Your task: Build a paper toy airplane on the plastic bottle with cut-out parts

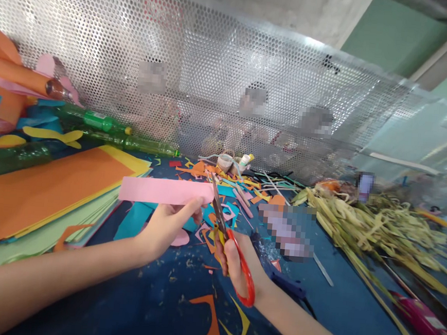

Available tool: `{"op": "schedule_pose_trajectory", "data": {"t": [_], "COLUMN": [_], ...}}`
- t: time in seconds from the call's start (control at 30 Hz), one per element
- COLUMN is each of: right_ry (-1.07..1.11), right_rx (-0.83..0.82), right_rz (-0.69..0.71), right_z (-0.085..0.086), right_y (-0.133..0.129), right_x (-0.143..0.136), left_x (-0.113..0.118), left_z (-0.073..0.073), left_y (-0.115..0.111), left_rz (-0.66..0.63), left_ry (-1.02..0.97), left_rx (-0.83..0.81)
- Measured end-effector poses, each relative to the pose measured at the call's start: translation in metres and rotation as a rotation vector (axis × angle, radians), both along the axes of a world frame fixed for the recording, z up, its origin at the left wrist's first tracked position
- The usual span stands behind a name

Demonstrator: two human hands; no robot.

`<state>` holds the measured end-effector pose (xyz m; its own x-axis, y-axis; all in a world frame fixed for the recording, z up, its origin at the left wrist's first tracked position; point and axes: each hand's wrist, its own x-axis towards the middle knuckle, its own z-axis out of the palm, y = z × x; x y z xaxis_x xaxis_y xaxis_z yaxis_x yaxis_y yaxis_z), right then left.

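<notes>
Between the thumb and fingers of my left hand (172, 223) is a strip of pink paper (160, 190), held level above the table. My right hand (235, 261) grips a pair of scissors (246, 275) with red and yellow handles. The blades point up and away and meet the right end of the strip; whether they are parted there I cannot make out. Under my hands lie teal paper pieces (132, 219) and many small cut scraps. An orange scrap (208, 318) and a yellow scrap (240, 326) rest nearer to me.
Stacked coloured paper (51, 195) lies at left, with green plastic bottles (132, 142) behind. Dried husks (358, 224) spread over the right side near a blue glue gun (287, 283) and a craft knife (323, 269). A perforated metal panel (216, 58) bounds the back.
</notes>
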<state>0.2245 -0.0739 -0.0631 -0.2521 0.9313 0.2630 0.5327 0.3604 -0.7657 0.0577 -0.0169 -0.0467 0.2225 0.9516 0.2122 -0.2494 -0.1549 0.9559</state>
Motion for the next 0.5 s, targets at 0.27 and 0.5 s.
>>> {"op": "schedule_pose_trajectory", "data": {"t": [0.27,0.5], "right_ry": [-0.061,-0.094], "right_rx": [-0.001,0.052], "right_rz": [-0.010,-0.005], "right_z": [0.003,0.007], "right_y": [0.001,0.003], "right_x": [0.004,0.003], "left_x": [-0.003,-0.007], "left_z": [0.002,0.003], "left_y": [0.010,0.016], "left_rz": [0.024,0.046], "left_ry": [-0.005,0.041], "left_rx": [0.078,0.132]}}
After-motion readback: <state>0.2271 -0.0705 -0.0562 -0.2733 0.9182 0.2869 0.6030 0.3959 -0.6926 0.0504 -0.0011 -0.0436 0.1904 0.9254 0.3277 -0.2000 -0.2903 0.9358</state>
